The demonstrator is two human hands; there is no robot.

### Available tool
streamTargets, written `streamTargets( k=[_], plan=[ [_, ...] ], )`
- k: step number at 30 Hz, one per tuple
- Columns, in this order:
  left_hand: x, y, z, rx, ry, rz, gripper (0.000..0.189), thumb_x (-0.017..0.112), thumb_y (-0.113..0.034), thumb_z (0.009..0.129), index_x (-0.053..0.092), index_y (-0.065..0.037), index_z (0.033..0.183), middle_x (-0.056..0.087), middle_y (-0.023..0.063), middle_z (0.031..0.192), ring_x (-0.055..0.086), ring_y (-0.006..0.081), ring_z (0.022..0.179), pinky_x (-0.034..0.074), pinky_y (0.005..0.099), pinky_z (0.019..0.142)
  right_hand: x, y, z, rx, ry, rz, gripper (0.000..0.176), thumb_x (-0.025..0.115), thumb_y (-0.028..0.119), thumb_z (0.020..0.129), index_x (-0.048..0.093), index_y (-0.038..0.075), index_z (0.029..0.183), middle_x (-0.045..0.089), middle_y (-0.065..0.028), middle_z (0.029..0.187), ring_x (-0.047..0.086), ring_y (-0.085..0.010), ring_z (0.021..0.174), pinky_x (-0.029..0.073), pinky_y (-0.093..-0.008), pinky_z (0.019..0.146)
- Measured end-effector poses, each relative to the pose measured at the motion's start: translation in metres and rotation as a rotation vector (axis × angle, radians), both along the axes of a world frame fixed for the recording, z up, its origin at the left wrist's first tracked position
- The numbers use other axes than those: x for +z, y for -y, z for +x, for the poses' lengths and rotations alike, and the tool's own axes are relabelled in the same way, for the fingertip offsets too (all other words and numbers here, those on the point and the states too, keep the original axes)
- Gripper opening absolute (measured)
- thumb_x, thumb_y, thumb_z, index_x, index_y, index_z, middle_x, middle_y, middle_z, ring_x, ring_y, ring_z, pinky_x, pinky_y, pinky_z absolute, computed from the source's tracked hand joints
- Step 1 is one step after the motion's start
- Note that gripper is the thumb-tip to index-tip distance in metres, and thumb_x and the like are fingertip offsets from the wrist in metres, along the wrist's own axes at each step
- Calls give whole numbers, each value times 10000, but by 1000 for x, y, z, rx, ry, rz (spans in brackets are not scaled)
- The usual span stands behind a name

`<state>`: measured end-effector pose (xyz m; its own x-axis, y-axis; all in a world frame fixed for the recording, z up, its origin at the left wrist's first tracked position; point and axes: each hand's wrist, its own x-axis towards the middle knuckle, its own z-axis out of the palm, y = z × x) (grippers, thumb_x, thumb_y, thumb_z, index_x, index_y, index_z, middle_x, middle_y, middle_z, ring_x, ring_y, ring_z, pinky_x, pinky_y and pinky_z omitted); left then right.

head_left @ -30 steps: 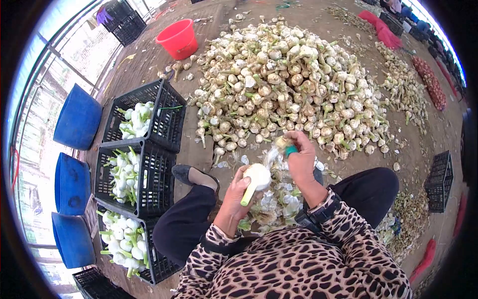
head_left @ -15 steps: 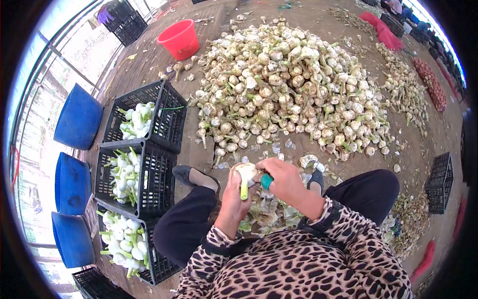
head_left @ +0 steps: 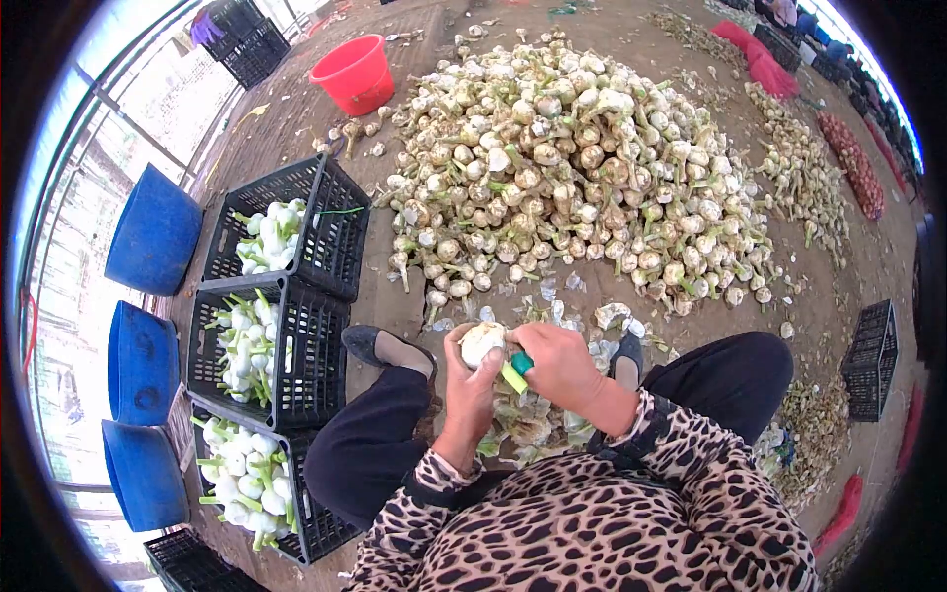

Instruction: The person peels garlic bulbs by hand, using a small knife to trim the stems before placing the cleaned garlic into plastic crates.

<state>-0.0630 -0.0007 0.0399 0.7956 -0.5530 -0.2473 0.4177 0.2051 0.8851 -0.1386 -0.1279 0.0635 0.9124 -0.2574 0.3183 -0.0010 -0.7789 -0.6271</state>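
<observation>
you sat low on the ground with your legs apart and both hands meeting over your lap. your left hand (head_left: 472, 383) was wrapped around a garlic bulb (head_left: 482, 342), fingers curled close under it and the thumb up its side, so the bulb stood at the top of your fist with its pale skin showing. its green stalk (head_left: 514, 378) stuck out downward between your two hands. your right hand (head_left: 562, 360) was closed tight on a small knife (head_left: 522, 363). only the teal handle showed, and the blade was hidden against the bulb, so i could not tell where the edge sat.

by my reading you were partway through cleaning that one bulb: the skin looked mostly white, yet the stalk was not yet off. a cut at the stalk would call for a firm hold with the left hand, thumb kept clear of the edge, and a short stroke away from the palm.

loose peelings (head_left: 528, 419) lay heaped between your knees, right under your hands. the big pile of garlic (head_left: 572, 168) spread across the floor ahead of you, well within reach. to your left stood three black crates in a row, the nearest crate (head_left: 316, 523), the middle crate (head_left: 311, 355) and the far crate (head_left: 340, 232), each holding white cleaned bulbs. a red bucket (head_left: 355, 74) stood beyond them.
</observation>
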Motion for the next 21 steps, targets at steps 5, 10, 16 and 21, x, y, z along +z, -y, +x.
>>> streamTargets(
  k=[5, 10, 16, 21],
  plan=[
    [6, -6, -3, -133, -180, -33, 440, 578, -130, 852, 362, -59, 1229, 506, 92, 1126, 517, 176, 1008, 441, 302, 871, -5, 20, 4, -31, 46, -125, 254, 580, 64, 714, 524, 42, 961, 586, -122, 866, 595, -314, 790, 496, -391, 680],
    [11, -2, -1, -104, -392, -100, 412, 525, -244, 894, 374, -81, 1242, 518, 89, 1143, 531, 192, 1021, 454, 330, 857, -8, 45, 9, -119, -70, 117, 175, 555, 68, 764, 571, 38, 936, 626, -146, 878, 613, -319, 807, 493, -393, 691],
    [-3, 1, 1, -28, -237, -146, 435, 582, -114, 881, 339, -57, 1238, 481, 99, 1163, 497, 188, 1047, 414, 306, 915, 1, 6, -1, -137, 8, 313, 150, 574, 62, 740, 615, 56, 884, 621, -149, 848, 611, -323, 778, 485, -395, 677],
    [-10, 2, -5, 18, -123, -112, 462, 589, -132, 885, 313, -48, 1246, 481, 100, 1149, 496, 188, 1038, 412, 305, 918, -7, 2, 1, -54, 83, -71, 199, 564, 62, 719, 565, 31, 916, 605, -111, 888, 597, -268, 851, 502, -354, 684]
  ],
)
